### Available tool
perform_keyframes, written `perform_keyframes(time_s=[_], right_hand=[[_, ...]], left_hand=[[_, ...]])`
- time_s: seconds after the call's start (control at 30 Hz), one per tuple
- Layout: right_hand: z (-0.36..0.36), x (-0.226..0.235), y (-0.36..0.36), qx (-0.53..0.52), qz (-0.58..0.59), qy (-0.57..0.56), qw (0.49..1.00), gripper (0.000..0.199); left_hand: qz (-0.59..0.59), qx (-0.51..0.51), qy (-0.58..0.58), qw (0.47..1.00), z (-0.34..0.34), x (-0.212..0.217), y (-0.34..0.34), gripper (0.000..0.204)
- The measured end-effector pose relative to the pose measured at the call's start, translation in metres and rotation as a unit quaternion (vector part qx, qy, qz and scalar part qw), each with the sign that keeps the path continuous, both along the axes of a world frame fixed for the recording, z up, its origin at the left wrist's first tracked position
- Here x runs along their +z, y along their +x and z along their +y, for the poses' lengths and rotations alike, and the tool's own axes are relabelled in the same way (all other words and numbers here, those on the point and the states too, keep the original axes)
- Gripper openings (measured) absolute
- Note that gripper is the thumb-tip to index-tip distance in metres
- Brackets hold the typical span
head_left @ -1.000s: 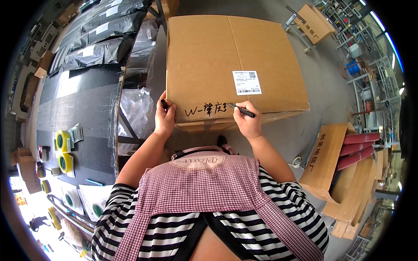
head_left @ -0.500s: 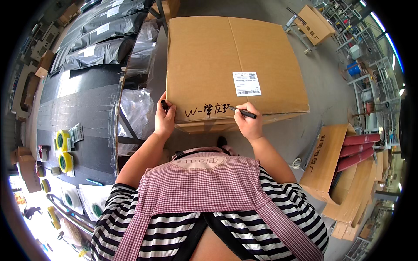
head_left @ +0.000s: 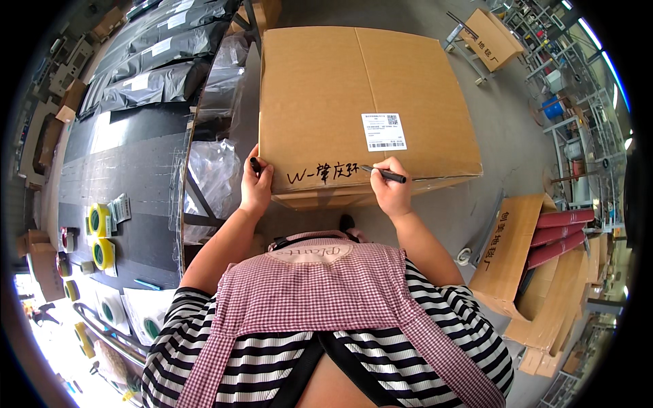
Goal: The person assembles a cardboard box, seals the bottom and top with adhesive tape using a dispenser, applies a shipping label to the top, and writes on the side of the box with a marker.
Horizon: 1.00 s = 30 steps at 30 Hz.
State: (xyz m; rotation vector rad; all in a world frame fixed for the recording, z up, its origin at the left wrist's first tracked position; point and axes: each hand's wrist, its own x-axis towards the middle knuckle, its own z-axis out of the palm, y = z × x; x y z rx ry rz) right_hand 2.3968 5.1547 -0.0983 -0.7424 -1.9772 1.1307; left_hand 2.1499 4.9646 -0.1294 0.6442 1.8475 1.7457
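Note:
A large brown cardboard box [head_left: 320, 88] stands in front of me, a white shipping label [head_left: 383, 132] stuck on its top. Black handwriting [head_left: 323, 174] runs along the top's near edge. My right hand [head_left: 392, 188] grips a black marker [head_left: 391, 175], its tip at the right end of the writing. At the near left corner of the box, my left hand [head_left: 257, 185] rests against the cardboard and pinches a black marker cap [head_left: 256, 164].
Left of me is a black-topped table [head_left: 129, 163] with black wrapped parcels [head_left: 163, 85] and yellow tape rolls [head_left: 100, 234]. To the right, an open carton [head_left: 507, 251] holds dark red rolls [head_left: 558, 234]. Another carton [head_left: 491, 41] sits on a trolley at the far right.
My right hand has shifted slightly right with the marker, and the last character has gained strokes. The left hand stays at the box corner with the cap.

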Motion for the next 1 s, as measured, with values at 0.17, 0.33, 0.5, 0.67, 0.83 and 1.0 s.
perform_keyframes(time_s=[0.17, 0.33, 0.5, 0.67, 0.83, 1.0], right_hand=[[0.004, -0.001, 0.005, -0.030, 0.011, -0.054, 0.998, 0.007], [0.010, 0.004, 0.008, -0.014, -0.007, -0.041, 0.999, 0.009], [0.009, 0.004, 0.015, -0.003, -0.012, -0.017, 1.000, 0.011], [0.029, 0.006, 0.024, -0.004, -0.008, -0.024, 1.000, 0.011], [0.035, 0.003, 0.029, 0.012, -0.006, -0.031, 0.999, 0.011], [0.042, -0.004, 0.032, 0.018, 0.008, -0.012, 1.000, 0.010]], left_hand=[[-0.032, 0.013, 0.014, 0.999, 0.000, 0.000, -0.001, 0.050], [-0.003, 0.019, -0.008, 1.000, 0.000, 0.001, -0.001, 0.047], [0.002, 0.024, 0.029, 0.999, 0.001, -0.007, 0.007, 0.020], [-0.011, 0.021, 0.019, 1.000, 0.018, -0.006, 0.008, 0.014], [0.006, 0.033, 0.023, 0.999, 0.022, -0.007, 0.014, 0.016], [-0.026, 0.036, 0.034, 0.998, 0.027, 0.000, 0.021, 0.017]])
